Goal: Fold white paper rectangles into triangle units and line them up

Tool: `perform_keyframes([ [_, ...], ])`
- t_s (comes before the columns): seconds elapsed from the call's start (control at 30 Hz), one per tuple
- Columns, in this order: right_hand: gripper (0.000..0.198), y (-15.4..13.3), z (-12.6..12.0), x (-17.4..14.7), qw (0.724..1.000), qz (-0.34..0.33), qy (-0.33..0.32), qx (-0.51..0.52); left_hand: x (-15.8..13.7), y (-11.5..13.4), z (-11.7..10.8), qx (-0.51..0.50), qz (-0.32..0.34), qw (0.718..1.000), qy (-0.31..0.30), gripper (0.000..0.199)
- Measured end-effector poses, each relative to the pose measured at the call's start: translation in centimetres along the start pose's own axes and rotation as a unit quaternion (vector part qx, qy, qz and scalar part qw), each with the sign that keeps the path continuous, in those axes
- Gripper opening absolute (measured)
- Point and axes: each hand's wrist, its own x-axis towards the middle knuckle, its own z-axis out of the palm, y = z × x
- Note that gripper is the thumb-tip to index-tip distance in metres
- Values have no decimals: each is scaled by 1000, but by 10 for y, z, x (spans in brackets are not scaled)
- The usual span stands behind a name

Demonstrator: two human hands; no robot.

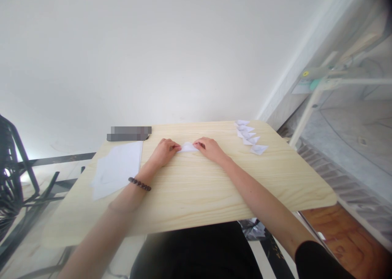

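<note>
A small folded piece of white paper (187,147) lies on the middle of the wooden table, low and wide, its upper edge raised toward the centre. My left hand (165,150) pinches its left end between thumb and fingers. At the opposite end, my right hand (210,147) grips the paper the same way. Both hands rest close to the tabletop, and the fingertips partly cover the paper's two ends. A dark beaded bracelet (139,184) circles my left wrist.
Several folded white paper boats (251,138) stand in a slanted row at the table's back right. Loose white sheets (118,164) lie on the left, with a dark, blurred-out object (129,133) behind them. The wooden table (196,201) meets a white wall. A black chair (15,164) stands at left.
</note>
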Motion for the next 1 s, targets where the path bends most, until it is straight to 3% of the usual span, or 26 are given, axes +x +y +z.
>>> perform_keyframes([
  [0.4,20,-4,0,0,999,9,-10,-31,4,-3,3,-3,0,1000,-16,21],
  [0.77,18,-8,1,0,997,41,-8,-58,0,10,-5,62,150,987,-20,31],
  [1.0,17,-7,2,0,998,39,-10,-56,1,10,-3,88,186,978,-45,48],
])
